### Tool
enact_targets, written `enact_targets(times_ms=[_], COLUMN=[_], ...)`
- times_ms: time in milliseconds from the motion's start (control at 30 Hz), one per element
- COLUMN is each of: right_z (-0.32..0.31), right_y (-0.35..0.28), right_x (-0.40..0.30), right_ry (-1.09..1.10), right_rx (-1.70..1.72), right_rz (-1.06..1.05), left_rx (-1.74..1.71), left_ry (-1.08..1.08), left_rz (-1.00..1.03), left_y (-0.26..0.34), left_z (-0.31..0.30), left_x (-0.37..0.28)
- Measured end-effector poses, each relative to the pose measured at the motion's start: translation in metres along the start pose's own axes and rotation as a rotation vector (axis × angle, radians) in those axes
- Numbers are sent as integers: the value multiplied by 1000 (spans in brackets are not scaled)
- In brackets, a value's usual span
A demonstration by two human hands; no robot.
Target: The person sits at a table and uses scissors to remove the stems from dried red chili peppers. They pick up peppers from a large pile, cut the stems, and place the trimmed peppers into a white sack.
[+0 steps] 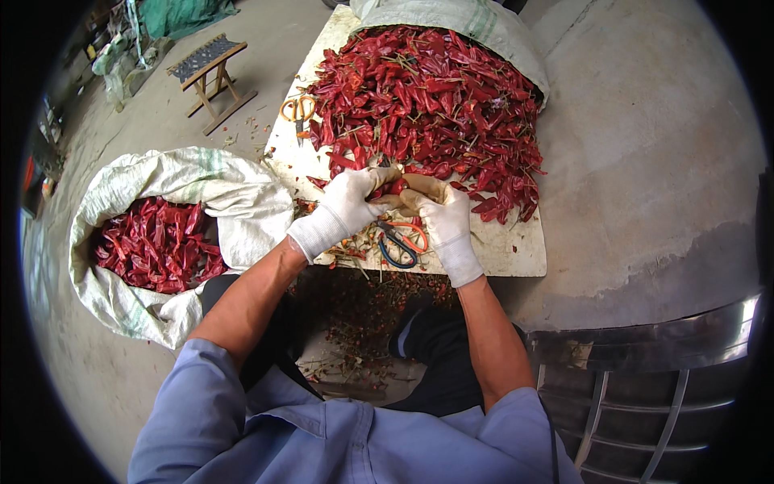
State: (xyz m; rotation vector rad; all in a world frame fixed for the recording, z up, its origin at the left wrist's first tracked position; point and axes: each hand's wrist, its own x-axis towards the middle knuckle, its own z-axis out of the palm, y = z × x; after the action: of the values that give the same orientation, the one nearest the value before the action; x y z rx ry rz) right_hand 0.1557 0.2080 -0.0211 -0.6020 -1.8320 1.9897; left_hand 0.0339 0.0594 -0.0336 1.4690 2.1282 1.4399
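Observation:
My left hand (pixel 347 202), in a white knit glove with tan-coated fingers, grips a red chilli pepper (pixel 390 189). Opposite it, my right hand (pixel 441 209), gloved the same way, has its fingers closed at the pepper's other end; the fingers hide much of it. Both hands are above the front part of a pale board (pixel 514 254). Just below them lie scissors with one orange and one dark blue handle (pixel 402 245), among stem scraps (pixel 354 248). Beyond the hands spreads a large heap of dried red chillies (pixel 429 115), spilling from a white woven sack (pixel 508 42).
At left, an open woven sack (pixel 248 187) with a rolled rim holds red chillies (pixel 160 245). Orange-handled scissors (pixel 297 112) rest at the board's left edge. A folding stool (pixel 208 66) stands farther back. Metal bars (pixel 665 417) are at lower right. Scraps (pixel 363 320) litter the floor between my legs.

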Motion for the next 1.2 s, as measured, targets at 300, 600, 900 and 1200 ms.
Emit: enact_targets(times_ms=[300,600,900,1200], right_z=[-22,0,-13,-4], right_y=[27,59,43,15], right_x=[-2,-16,-10,-7], right_ry=[-104,-396,-207,-326], right_rx=[-934,-1685,-889,-458], right_rz=[20,60,51,-127], left_rx=[-68,-198,-196,-195], left_ry=[114,98,143,216], left_rz=[-149,-207,-179,-207], left_y=[-1,-7,-3,2], left_z=[-20,-29,-51,-65], left_x=[-3,-4,-11,-18])
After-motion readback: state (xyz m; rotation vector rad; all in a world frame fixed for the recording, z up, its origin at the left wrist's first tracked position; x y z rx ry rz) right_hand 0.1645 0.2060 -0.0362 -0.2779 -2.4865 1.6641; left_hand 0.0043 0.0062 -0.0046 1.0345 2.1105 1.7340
